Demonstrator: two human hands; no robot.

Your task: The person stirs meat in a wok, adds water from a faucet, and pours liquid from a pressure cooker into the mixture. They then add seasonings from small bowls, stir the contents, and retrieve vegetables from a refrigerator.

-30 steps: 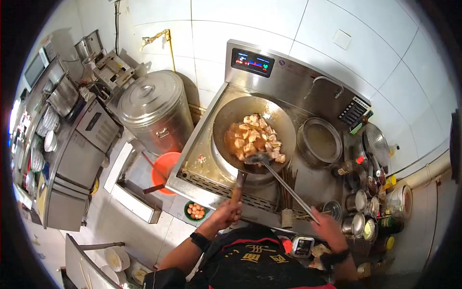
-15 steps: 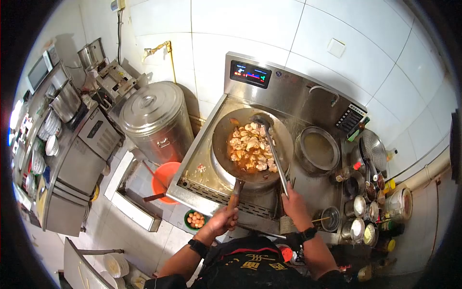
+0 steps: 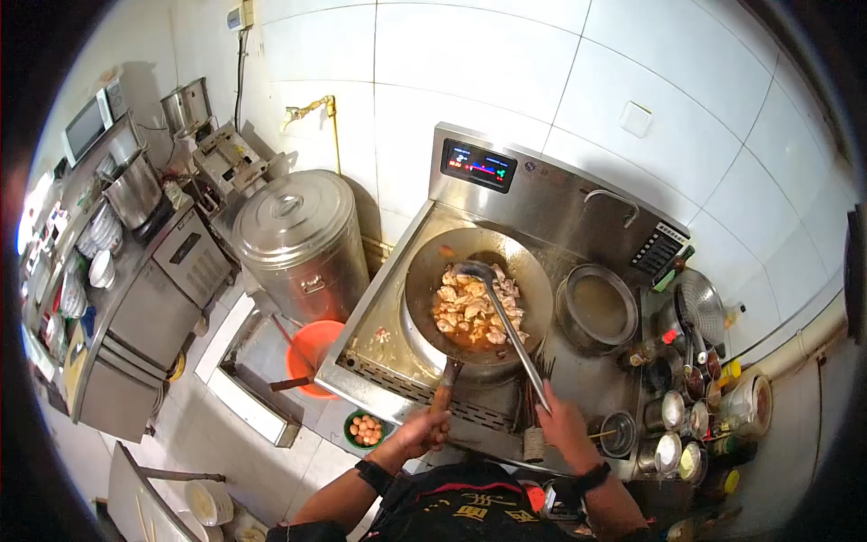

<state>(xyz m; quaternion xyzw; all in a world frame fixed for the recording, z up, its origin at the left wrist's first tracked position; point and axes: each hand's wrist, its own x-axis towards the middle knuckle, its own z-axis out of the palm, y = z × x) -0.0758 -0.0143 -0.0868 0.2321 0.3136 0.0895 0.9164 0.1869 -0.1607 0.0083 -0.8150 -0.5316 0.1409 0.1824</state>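
Note:
A wok [image 3: 424, 303] sits on the stove burner, holding chunks of meat [image 3: 470, 307] in a reddish-brown sauce. My left hand [image 3: 422, 432] is closed around its wooden handle [image 3: 444, 387] at the near side. In my right hand [image 3: 564, 429] is the long metal handle of a ladle [image 3: 511, 331], gripped from the right. The ladle's dark bowl rests among the meat toward the far side of the wok, partly over the pieces.
Right of the wok stands a round pan of liquid [image 3: 599, 307]. Seasoning containers [image 3: 668, 452] crowd the right side, beside a perforated strainer [image 3: 703, 298]. On the left are a large lidded steel pot [image 3: 298, 235], an orange bucket [image 3: 312, 348] and a bowl of eggs [image 3: 365, 429].
The ladle's bowl has shifted left across the meat, and my right hand has moved slightly right and down. My left hand stays on the wok handle. The whole view has shifted a little.

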